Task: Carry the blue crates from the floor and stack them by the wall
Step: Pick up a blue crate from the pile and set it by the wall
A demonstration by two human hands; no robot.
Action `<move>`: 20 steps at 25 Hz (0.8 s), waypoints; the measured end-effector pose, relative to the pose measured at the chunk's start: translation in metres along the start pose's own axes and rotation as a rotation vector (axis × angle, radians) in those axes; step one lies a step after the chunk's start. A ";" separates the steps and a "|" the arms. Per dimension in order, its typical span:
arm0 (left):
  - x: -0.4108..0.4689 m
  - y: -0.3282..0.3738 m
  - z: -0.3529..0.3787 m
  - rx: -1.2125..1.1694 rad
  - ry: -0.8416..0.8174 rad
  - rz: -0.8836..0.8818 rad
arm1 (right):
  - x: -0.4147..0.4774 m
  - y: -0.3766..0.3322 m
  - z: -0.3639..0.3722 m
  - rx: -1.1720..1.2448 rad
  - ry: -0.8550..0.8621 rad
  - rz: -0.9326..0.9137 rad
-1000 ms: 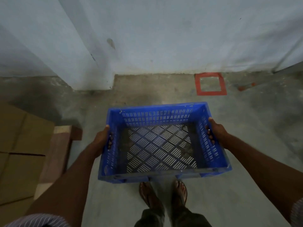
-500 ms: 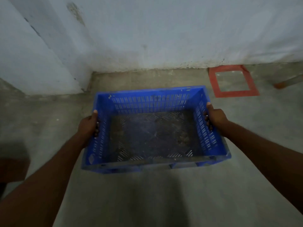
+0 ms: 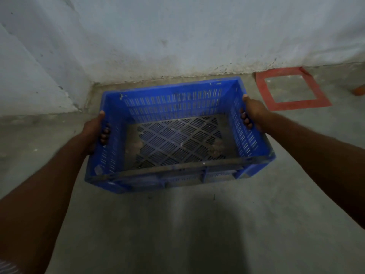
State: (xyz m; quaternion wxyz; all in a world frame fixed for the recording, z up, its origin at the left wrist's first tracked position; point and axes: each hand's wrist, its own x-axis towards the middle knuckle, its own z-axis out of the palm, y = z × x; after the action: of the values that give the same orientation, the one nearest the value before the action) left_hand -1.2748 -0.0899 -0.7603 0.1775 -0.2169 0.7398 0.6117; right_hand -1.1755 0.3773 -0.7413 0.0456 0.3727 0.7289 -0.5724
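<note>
An empty blue crate [image 3: 173, 101] with slotted walls and a dirty slotted floor fills the middle of the view, held just in front of the pale wall [image 3: 187, 36]. My left hand [image 3: 94, 131] grips its left side wall, fingers hooked through the handle slot. My right hand [image 3: 253, 113] grips the right side wall the same way. The crate's far edge is close to the foot of the wall, near an inner corner. I cannot tell if its base touches the floor.
A red taped square [image 3: 262, 89] marks the concrete floor to the right of the crate, against the wall. An orange object [image 3: 359, 90] shows at the right edge. A wall section [image 3: 29, 76] juts out on the left.
I have stepped closer to the wall and lowered the crate toward the floor by the corner. The cardboard boxes, wooden piece and my feet have left the view.
</note>
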 end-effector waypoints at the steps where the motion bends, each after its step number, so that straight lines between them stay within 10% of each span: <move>1: -0.001 0.001 -0.001 -0.014 -0.036 -0.029 | 0.000 -0.001 0.000 0.006 -0.021 0.018; 13: -0.012 0.004 0.001 0.013 -0.052 -0.055 | 0.014 0.005 0.005 -0.011 0.038 0.002; 20: -0.062 -0.016 -0.019 0.186 0.348 0.095 | -0.068 0.015 -0.008 -0.378 0.363 -0.127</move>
State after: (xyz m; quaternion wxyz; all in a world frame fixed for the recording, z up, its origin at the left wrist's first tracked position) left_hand -1.2137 -0.1049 -0.7373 0.0374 -0.2668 0.8220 0.5017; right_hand -1.1145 0.3513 -0.7173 -0.0530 0.4075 0.8411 -0.3517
